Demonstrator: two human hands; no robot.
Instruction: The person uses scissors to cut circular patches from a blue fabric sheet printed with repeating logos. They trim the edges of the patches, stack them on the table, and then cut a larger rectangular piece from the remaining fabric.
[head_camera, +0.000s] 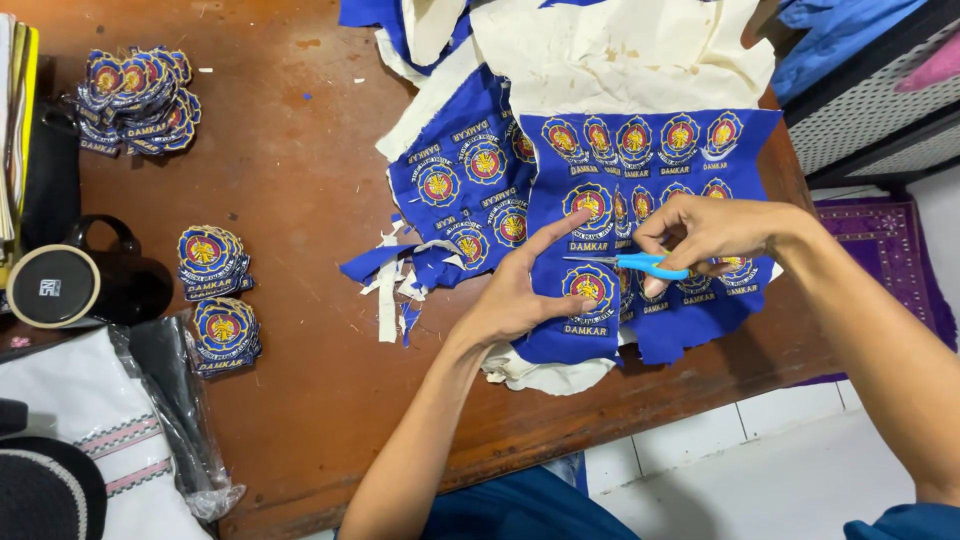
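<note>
1. Head view: small blue-handled scissors are held closed-fisted in the right hand, with the blades pointed left over a blue cloth sheet of embroidered badges that lies on the far right part of the wooden table.
2. The sheet is pressed flat by the left hand, spread open and gripping nothing, with the forefinger stretched toward the blade tips. A nick to that finger is judged the chief hazard, since fingertip and blades are very near.
3. The badges are set close together in rows, so a cut drifting off line could be carried into the stitched border of a neighbouring badge and spoil it.
4. The cloth is rumpled over cream backing fabric; a fold could be caught under the blades and cut through unseen.
5. The near edge of the sheet hangs close to the table edge, so the sheet could be dragged off if the pressing hand were lifted.
6. Blue and cream offcuts lie just left of the sheet and could be mixed under it.
7. Finished badge stacks and a black mug stand well apart on the left and seem out of harm.
</note>
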